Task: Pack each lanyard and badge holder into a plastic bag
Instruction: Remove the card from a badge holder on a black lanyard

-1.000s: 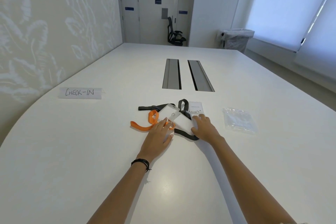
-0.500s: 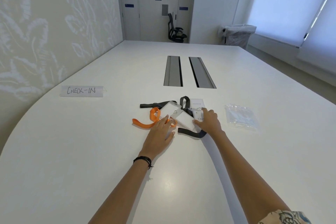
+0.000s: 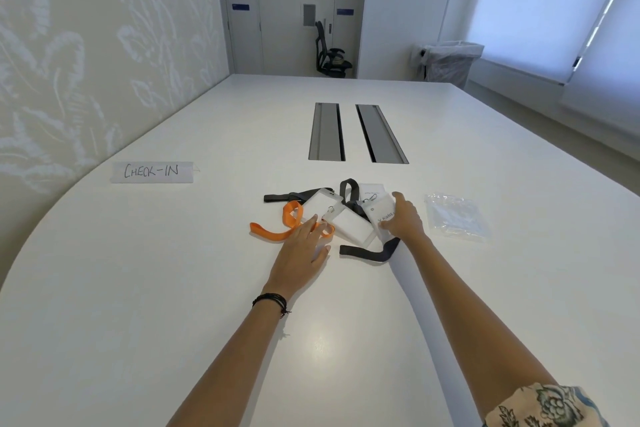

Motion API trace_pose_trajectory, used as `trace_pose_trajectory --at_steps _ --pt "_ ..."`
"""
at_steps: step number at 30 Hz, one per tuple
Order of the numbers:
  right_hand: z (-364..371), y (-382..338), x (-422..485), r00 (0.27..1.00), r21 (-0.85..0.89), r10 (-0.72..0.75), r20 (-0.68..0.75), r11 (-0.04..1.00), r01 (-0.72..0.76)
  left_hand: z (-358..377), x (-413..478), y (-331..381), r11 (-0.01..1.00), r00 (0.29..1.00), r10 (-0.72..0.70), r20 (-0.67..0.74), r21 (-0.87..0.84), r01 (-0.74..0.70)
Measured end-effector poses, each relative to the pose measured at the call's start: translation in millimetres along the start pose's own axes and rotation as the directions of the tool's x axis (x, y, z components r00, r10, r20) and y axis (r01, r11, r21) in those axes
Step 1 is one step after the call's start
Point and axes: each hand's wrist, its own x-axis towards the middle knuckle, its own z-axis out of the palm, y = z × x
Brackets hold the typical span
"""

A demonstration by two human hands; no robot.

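The orange lanyard (image 3: 277,231) lies mid-table; the left hand (image 3: 300,255) rests flat on it, fingers straight. Beside it, clear badge holders (image 3: 349,226) overlap a black lanyard (image 3: 375,254). The right hand (image 3: 404,221) pinches one printed badge holder (image 3: 380,214) by its edge. Straps are likely light and limp (gather loops first); holders are probably stiffer and slick, so grip their edges. Plastic bags (image 3: 455,218) lie near, rightward; the table (image 3: 166,288) offers open room all round.
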Motion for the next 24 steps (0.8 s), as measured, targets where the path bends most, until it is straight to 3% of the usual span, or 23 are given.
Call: trace_pose_trajectory --at_steps 5,9,13,18,22,24 --pt "-10 4 -1 0.998 0.182 0.056 0.011 0.982 -0.057 0 -1 0 1.0 1.0 -0.003 -0.001 0.002 0.003" --pt "-20 1 -10 0.986 0.443 0.14 0.087 0.882 -0.164 -2 -1 1 0.999 0.999 -0.032 -0.006 -0.021 0.032" --pt "-31 -3 -24 0.984 0.58 0.128 0.126 0.795 -0.178 -4 -1 1 0.998 0.999 -0.053 -0.002 -0.042 0.053" --pt "-45 -9 -46 0.991 0.667 0.062 0.121 0.734 -0.127 -7 -1 3 0.997 0.997 0.014 -0.078 -0.078 -0.021" --pt "-54 -16 -59 0.996 0.697 -0.011 0.09 0.715 -0.055 -15 3 21 0.941 0.979 -0.11 -0.17 -0.336 0.047" --pt "-58 -21 -64 0.995 0.698 -0.048 0.085 0.715 -0.025 -21 9 38 0.839 0.976 -0.205 -0.072 -0.526 0.138"
